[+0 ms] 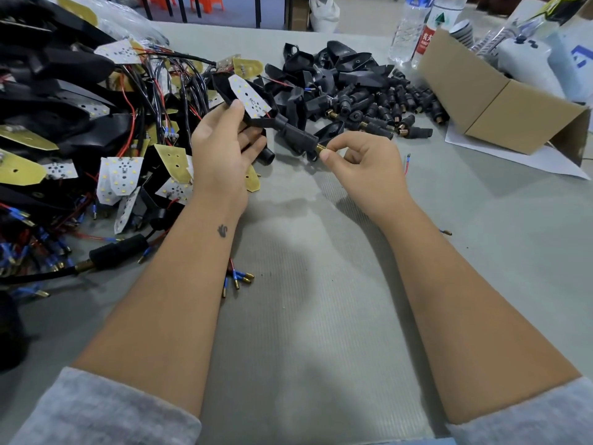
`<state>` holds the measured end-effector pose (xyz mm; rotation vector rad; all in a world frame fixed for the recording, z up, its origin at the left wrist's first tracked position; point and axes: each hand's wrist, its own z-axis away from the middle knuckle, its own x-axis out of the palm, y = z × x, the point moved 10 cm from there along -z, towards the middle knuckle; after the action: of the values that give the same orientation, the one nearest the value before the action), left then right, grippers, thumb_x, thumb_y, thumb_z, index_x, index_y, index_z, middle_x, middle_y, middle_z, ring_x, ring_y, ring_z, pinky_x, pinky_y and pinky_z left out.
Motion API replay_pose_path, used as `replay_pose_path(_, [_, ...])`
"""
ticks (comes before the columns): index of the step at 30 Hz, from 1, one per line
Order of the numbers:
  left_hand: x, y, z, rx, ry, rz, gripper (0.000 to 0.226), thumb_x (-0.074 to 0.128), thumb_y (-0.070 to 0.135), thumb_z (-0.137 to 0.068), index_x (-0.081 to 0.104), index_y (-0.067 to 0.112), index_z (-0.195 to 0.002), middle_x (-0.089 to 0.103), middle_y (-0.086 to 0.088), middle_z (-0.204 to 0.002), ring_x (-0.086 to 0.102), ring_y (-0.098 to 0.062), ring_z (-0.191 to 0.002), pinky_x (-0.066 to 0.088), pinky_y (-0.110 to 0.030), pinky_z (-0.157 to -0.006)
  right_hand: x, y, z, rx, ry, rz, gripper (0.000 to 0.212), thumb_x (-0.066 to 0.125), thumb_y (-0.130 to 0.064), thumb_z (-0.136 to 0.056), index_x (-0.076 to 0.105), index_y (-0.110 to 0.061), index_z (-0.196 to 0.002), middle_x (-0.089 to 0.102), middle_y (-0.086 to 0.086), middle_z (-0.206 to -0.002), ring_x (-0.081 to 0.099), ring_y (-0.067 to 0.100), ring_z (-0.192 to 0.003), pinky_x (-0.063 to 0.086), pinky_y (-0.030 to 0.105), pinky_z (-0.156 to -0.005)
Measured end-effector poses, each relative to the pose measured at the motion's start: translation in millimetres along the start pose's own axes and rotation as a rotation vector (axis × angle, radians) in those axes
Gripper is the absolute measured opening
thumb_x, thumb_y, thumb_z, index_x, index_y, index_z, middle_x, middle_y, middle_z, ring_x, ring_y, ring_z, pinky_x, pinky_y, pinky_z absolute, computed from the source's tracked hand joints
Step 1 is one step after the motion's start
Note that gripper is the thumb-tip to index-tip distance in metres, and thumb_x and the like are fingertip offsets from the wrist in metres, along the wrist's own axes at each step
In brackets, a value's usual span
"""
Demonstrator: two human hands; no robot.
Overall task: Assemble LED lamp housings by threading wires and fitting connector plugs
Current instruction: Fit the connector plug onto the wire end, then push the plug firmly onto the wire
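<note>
Housing: black lamp housing [256, 115] held above the counter [321, 284], in mid-frame, its open face up.
LED board: white board [248, 94] dotted with LEDs sits in the housing's open face.
Stem: black stem [293, 134] runs from the housing's narrow end down to the right, ending in a brass thread [321, 147].
Left hand: left hand [224, 146] grips the housing, thumb on top by the board, fingers curled beneath.
Right hand: right hand [362, 162] pinches the brass thread between thumb and forefinger; the other fingers are curled.
Plug pile: loose black plugs [385, 104] with brass ends lie on the counter beyond the housing, to its right.
Wired pile: boards, housings and red and black wires heap [80, 139] left of the housing.
Terminals: blue-sleeved wire ends [237, 279] lie nearer than the housing, under the left forearm.
Box: cardboard box [497, 104] stands far right of the housing, bottles [417, 27] behind it.
</note>
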<state>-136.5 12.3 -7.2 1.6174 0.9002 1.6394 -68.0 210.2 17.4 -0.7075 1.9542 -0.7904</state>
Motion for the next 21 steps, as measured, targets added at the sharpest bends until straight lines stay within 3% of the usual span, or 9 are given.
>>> replay_pose_path(4, [14, -8, 4, -0.033, -0.121, -0.141, 0.012, 0.057, 0.018, -0.098, 0.054, 0.013, -0.108, 0.070, -0.006, -0.101, 0.073, -0.020, -0.090, 0.058, -0.031, -0.072, -1, -3, 2, -0.035, 0.016, 0.051, 0.011, 0.065, -0.027, -0.090, 0.069, -0.020, -0.082, 0.036, -0.011, -0.042, 0.031, 0.010, -0.045, 0.026, 0.026, -0.054])
replay_pose_path(9, [16, -10, 7, -0.042, -0.113, -0.114, 0.034, 0.060, 0.012, -0.096, 0.045, 0.003, -0.125, 0.068, -0.012, -0.103, 0.075, -0.022, -0.079, 0.059, -0.030, -0.070, 1, -7, 4, -0.058, 0.015, 0.095, 0.009, 0.064, -0.031, -0.089, 0.067, -0.026, -0.081, 0.042, -0.012, -0.045, 0.035, 0.010, -0.046, 0.030, 0.027, -0.053])
replay_pose_path(12, [16, -8, 8, -0.008, -0.116, -0.135, 0.036, 0.063, 0.008, -0.094, 0.044, 0.009, -0.124, 0.066, -0.005, -0.096, 0.073, -0.017, -0.070, 0.059, -0.030, -0.069, 4, -11, 5, -0.079, -0.006, 0.146, 0.010, 0.064, -0.031, -0.090, 0.067, -0.024, -0.084, 0.045, -0.014, -0.046, 0.037, 0.010, -0.046, 0.029, 0.026, -0.052])
replay_pose_path(17, [14, -6, 8, 0.014, -0.104, -0.094, 0.041, 0.064, 0.000, -0.091, 0.044, 0.009, -0.126, 0.068, 0.003, -0.083, 0.073, -0.016, -0.077, 0.058, -0.029, -0.069, 4, -12, 6, -0.084, 0.000, 0.152, 0.010, 0.064, -0.030, -0.090, 0.068, -0.024, -0.084, 0.047, -0.017, -0.048, 0.038, 0.009, -0.047, 0.028, 0.027, -0.051])
replay_pose_path(21, [15, -8, 9, 0.004, -0.121, -0.058, 0.037, 0.061, -0.004, -0.091, 0.042, 0.011, -0.119, 0.066, -0.006, -0.094, 0.073, -0.023, -0.090, 0.059, -0.033, -0.072, 3, -11, 5, -0.070, 0.002, 0.118, 0.011, 0.063, -0.030, -0.091, 0.067, -0.024, -0.083, 0.043, -0.012, -0.044, 0.035, 0.010, -0.045, 0.028, 0.028, -0.052])
